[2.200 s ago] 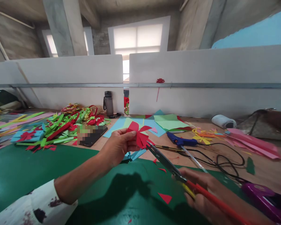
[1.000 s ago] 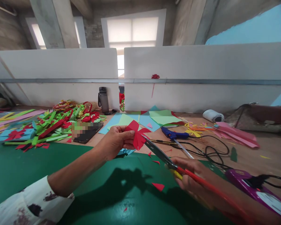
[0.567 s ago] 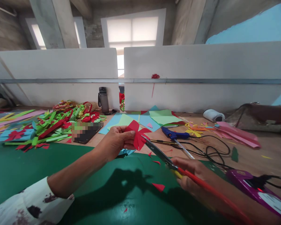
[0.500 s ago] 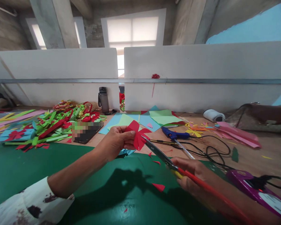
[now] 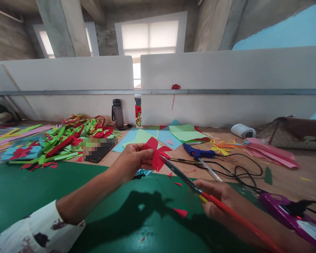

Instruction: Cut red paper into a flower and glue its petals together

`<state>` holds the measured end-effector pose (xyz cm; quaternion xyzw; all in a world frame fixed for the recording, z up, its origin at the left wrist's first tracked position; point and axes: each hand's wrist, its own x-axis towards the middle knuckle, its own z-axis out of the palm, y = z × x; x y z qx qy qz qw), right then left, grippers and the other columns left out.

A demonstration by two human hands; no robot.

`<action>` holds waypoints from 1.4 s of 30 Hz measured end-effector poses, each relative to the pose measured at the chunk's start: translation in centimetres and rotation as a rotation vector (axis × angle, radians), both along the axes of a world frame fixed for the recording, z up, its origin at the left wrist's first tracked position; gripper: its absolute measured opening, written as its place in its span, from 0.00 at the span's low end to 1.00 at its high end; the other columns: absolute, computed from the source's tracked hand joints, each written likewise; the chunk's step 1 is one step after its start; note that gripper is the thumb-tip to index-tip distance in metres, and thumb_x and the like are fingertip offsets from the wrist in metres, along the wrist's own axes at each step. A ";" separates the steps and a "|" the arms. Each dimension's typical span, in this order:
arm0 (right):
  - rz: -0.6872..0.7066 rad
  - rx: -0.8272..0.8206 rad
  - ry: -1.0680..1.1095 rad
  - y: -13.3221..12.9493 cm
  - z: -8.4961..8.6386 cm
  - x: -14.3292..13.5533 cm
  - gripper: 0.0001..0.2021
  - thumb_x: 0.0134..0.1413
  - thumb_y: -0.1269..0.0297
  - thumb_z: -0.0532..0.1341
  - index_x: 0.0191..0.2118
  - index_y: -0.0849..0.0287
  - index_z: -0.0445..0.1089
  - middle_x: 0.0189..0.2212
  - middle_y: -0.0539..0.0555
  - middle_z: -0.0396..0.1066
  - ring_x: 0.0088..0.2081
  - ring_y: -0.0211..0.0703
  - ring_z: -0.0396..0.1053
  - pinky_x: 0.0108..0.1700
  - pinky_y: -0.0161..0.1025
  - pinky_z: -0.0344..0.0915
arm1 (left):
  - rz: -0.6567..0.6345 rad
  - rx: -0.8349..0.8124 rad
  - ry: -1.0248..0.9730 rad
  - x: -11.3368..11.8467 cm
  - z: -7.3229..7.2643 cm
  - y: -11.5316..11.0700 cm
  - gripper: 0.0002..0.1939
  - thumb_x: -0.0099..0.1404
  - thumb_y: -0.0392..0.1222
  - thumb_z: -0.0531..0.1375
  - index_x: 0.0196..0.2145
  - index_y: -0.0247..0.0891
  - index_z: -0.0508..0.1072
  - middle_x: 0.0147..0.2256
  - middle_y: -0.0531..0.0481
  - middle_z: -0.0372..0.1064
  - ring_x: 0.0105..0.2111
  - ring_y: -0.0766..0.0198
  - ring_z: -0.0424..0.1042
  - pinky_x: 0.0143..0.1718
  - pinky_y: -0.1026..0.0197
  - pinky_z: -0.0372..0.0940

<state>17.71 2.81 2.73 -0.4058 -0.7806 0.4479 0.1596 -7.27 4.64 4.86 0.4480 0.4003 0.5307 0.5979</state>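
My left hand (image 5: 134, 160) pinches a red paper flower (image 5: 157, 153) by its left petals, held up above the table. Cuts run between its petals. In my right hand (image 5: 218, 196) are scissors (image 5: 181, 175) with red and yellow on the handles, their tips touching the flower near its centre. The blades look nearly closed. Beneath, small red paper scraps (image 5: 180, 213) lie on the green mat (image 5: 116, 218). Part of the right hand's grip is hidden behind the handles.
A blue glue gun (image 5: 197, 151) with a black cable lies right of centre. A purple power strip (image 5: 287, 211) is at the right. Green and red paper strips (image 5: 60, 140), a phone (image 5: 101, 151) and a bottle (image 5: 117, 114) stand left. Coloured sheets (image 5: 185, 133) lie behind.
The view has shifted slightly, so everything appears a little lower and to the right. The flower and the scissors keep nearly the same position to each other.
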 end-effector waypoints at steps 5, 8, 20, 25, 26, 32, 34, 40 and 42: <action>-0.064 -0.036 0.001 -0.2 0.5 -0.4 0.20 0.41 0.45 0.58 0.35 0.56 0.65 0.18 0.44 0.54 0.20 0.33 0.42 0.22 0.34 0.42 | -0.008 0.008 -0.009 0.1 0.0 0.0 0.09 0.49 0.38 0.67 0.25 0.30 0.72 0.23 0.44 0.74 0.21 0.64 0.72 0.24 0.64 0.68; -0.076 -0.071 0.045 -0.3 0.3 -0.6 0.16 0.40 0.52 0.59 0.34 0.56 0.65 0.17 0.43 0.56 0.20 0.33 0.43 0.22 0.34 0.42 | -0.014 0.012 -0.005 0.0 -0.1 0.1 0.09 0.49 0.38 0.67 0.26 0.30 0.72 0.24 0.43 0.74 0.21 0.64 0.72 0.24 0.64 0.68; -0.118 -0.104 0.055 -0.2 0.2 -0.7 0.15 0.37 0.62 0.62 0.36 0.57 0.65 0.15 0.41 0.53 0.20 0.32 0.44 0.23 0.32 0.46 | -0.009 0.002 -0.035 0.1 0.0 0.0 0.10 0.48 0.37 0.67 0.24 0.30 0.70 0.22 0.46 0.72 0.20 0.65 0.71 0.21 0.66 0.67; -0.099 -0.058 0.040 0.0 -0.3 -0.5 0.17 0.39 0.53 0.63 0.36 0.57 0.65 0.17 0.43 0.56 0.20 0.33 0.46 0.22 0.32 0.46 | -0.025 -0.012 -0.030 -0.1 0.1 0.1 0.11 0.48 0.38 0.67 0.25 0.30 0.70 0.22 0.44 0.73 0.20 0.65 0.71 0.22 0.65 0.67; -0.099 -0.051 0.034 0.0 -0.4 -0.4 0.16 0.41 0.53 0.62 0.35 0.57 0.66 0.18 0.44 0.57 0.20 0.32 0.47 0.21 0.31 0.46 | -0.031 -0.016 -0.032 -0.1 0.1 0.1 0.11 0.48 0.38 0.67 0.25 0.30 0.70 0.23 0.44 0.73 0.21 0.64 0.72 0.22 0.65 0.67; -0.050 0.076 0.003 -0.2 -0.3 -0.1 0.14 0.48 0.51 0.58 0.36 0.55 0.68 0.21 0.47 0.63 0.24 0.38 0.58 0.23 0.32 0.54 | -0.034 -0.042 -0.056 -0.2 0.1 0.2 0.11 0.45 0.36 0.68 0.26 0.30 0.71 0.20 0.47 0.72 0.20 0.65 0.71 0.23 0.64 0.68; -0.043 0.092 -0.009 -0.2 -0.1 0.0 0.15 0.49 0.48 0.56 0.35 0.55 0.68 0.19 0.47 0.61 0.24 0.39 0.58 0.24 0.32 0.55 | -0.044 -0.038 -0.057 -0.2 0.0 0.2 0.11 0.46 0.37 0.69 0.26 0.30 0.72 0.20 0.47 0.72 0.20 0.66 0.71 0.23 0.64 0.68; 0.015 -0.020 -0.011 0.1 -0.4 0.1 0.18 0.49 0.45 0.56 0.36 0.55 0.64 0.19 0.43 0.49 0.20 0.33 0.43 0.21 0.32 0.43 | -0.081 -0.034 -0.049 -0.1 -0.3 0.4 0.10 0.48 0.37 0.68 0.25 0.29 0.72 0.21 0.46 0.72 0.20 0.66 0.71 0.22 0.66 0.66; 0.061 -0.050 0.019 0.2 -0.6 0.1 0.20 0.48 0.43 0.56 0.37 0.55 0.62 0.19 0.42 0.47 0.21 0.33 0.40 0.21 0.32 0.41 | -0.078 -0.040 -0.058 -0.1 -0.5 0.5 0.09 0.48 0.36 0.67 0.25 0.30 0.71 0.20 0.47 0.71 0.20 0.66 0.70 0.21 0.67 0.65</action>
